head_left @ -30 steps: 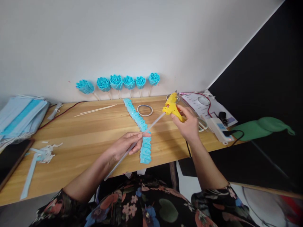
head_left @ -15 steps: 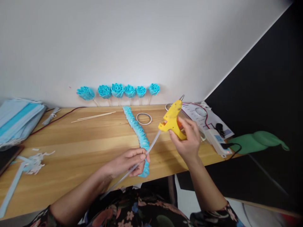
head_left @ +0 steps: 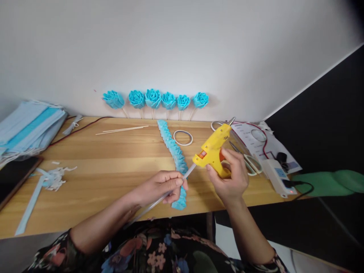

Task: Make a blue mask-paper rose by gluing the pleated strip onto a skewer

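Observation:
My right hand [head_left: 231, 174] grips a yellow glue gun [head_left: 214, 146] by its handle, its metal nozzle tilted up to the right. Between the thumb and fingers of my left hand [head_left: 167, 186] is a long translucent glue stick [head_left: 155, 203]. The stick's upper end meets the back of the gun, and its lower end runs down past my left wrist. Under and beyond my left hand, a pleated blue strip [head_left: 171, 146] lies lengthwise on the wooden table [head_left: 119, 151]; my hand covers part of it.
Several blue flowers on sticks [head_left: 152, 98] lean against the wall. Two thin sticks [head_left: 122, 130] and a tape ring [head_left: 183, 138] lie nearby. Face masks [head_left: 34, 125], a phone [head_left: 17, 182] and scraps [head_left: 55, 179] are left. Scissors [head_left: 251, 165] and a power strip [head_left: 278, 178] are right.
The view has shifted, so the table things appear further right. The glue gun has come lower and nearer my left hand, with less glue stick showing between them.

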Available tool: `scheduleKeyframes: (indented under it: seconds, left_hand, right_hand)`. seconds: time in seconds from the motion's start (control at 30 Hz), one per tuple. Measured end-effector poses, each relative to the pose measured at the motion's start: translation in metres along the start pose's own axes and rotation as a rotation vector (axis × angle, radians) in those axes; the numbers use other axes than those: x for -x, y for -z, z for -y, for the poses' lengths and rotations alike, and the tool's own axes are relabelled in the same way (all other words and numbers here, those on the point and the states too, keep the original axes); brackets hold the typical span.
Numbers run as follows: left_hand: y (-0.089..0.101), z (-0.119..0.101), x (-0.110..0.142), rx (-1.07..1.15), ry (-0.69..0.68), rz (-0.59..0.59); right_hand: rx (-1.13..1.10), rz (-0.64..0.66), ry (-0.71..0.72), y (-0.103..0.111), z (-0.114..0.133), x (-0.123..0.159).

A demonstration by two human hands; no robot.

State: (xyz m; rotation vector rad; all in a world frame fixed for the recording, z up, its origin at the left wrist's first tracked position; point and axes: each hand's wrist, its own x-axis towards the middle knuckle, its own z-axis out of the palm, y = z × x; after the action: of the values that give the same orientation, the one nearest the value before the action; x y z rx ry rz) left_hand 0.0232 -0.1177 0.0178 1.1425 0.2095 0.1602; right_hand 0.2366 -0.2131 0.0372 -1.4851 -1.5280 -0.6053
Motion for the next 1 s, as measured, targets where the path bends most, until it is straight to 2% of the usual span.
scheduleKeyframes:
  seconds: [0.1, 0.2, 0.3, 0.43, 0.5, 0.6, 0.7, 0.77, 0.87, 1.0]
  left_hand:
    - [0.002, 0.002, -0.002, 0.008, -0.004, -0.004]
    - [0.004, 0.004, -0.004, 0.012, -0.004, -0.033]
    - [0.006, 0.006, -0.005, 0.004, -0.008, -0.088]
    - [0.009, 0.007, -0.006, -0.009, -0.036, -0.119]
    - [0.013, 0.007, -0.008, -0.035, -0.057, -0.140]
    - [0.018, 0.008, -0.014, -0.149, -0.138, -0.278]
    - [0.020, 0.006, -0.019, -0.234, -0.247, -0.411]
    - [0.017, 0.002, -0.020, -0.158, -0.280, -0.403]
    - [0.012, -0.006, -0.017, 0.028, -0.314, -0.410]
    - [0.013, -0.014, -0.006, 0.116, -0.341, -0.491]
  right_hand:
    - [-0.019, -0.015, -0.038, -0.007, 0.000, 0.003]
    - [-0.067, -0.005, -0.144, -0.017, 0.000, 0.009]
    - [-0.157, 0.053, -0.321, -0.030, -0.005, 0.017]
    - [-0.318, 0.159, -0.625, -0.045, -0.015, 0.023]
    - [-0.379, 0.181, -0.706, -0.049, -0.014, 0.021]
    - [-0.412, 0.227, -0.684, -0.053, 0.000, 0.012]
    - [-0.398, 0.399, -0.649, -0.060, 0.027, 0.002]
    - [-0.419, 0.486, -0.638, -0.066, 0.048, -0.003]
    - [-0.520, 0.478, -0.597, -0.071, 0.073, -0.007]
    - [-0.620, 0.520, -0.447, -0.065, 0.086, -0.005]
